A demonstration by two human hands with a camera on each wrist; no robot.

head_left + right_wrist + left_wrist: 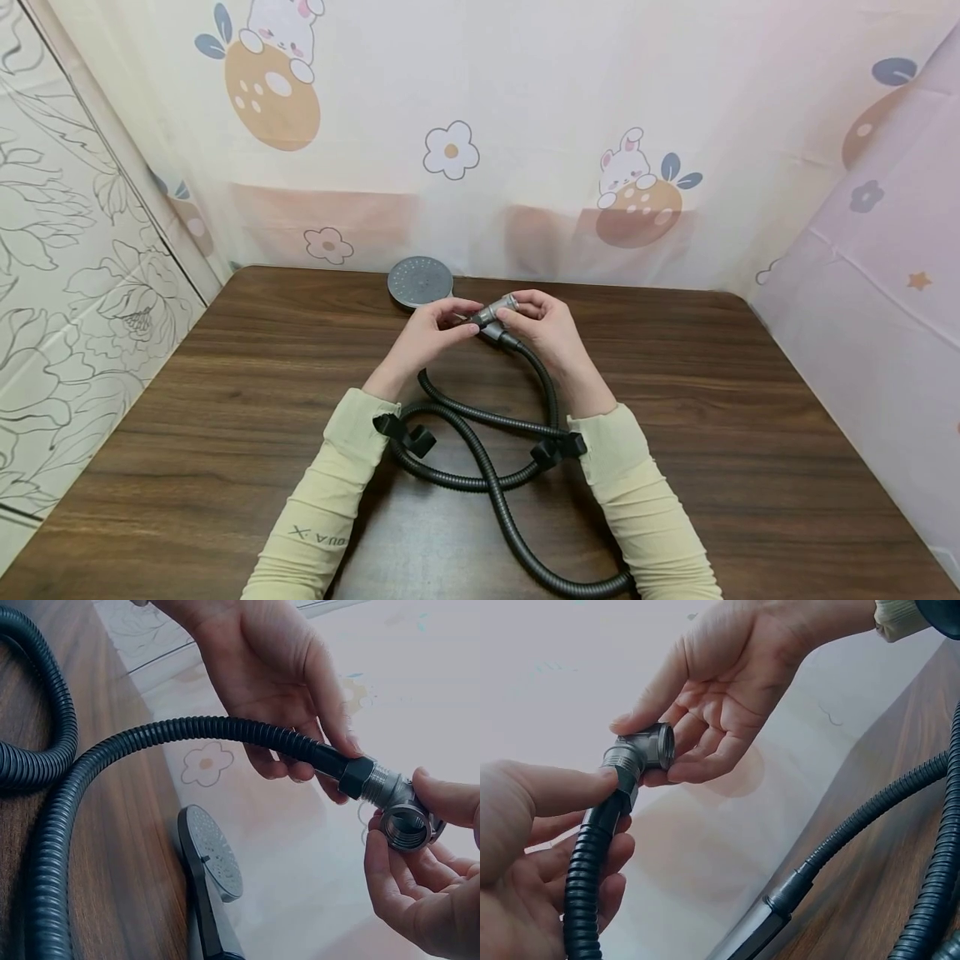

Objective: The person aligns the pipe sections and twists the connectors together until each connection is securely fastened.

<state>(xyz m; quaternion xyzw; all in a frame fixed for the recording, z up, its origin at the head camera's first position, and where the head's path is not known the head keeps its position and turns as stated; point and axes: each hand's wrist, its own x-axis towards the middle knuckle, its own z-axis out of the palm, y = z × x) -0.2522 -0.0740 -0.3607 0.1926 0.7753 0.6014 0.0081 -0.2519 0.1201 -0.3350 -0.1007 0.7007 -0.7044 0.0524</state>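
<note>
My left hand (422, 340) grips the black nut end (621, 787) of a corrugated shower hose (172, 729), thumb on the nut. My right hand (557, 337) pinches a silvery metal elbow fitting (409, 814) between thumb and fingers. The fitting and the nut are joined, with some bare thread showing between them. One round, threaded mouth of the fitting faces the right wrist camera. Behind the hands, near the table's far edge, lies a grey shower head (420, 282). The hose's other end connects to its handle (761, 930).
The hose (517, 533) loops across the wooden table (225, 467) between and below the forearms. Black wrist camera straps (405, 435) sit at both cuffs. A patterned curtain (465, 83) hangs behind the table, and more printed cloth hangs on both sides.
</note>
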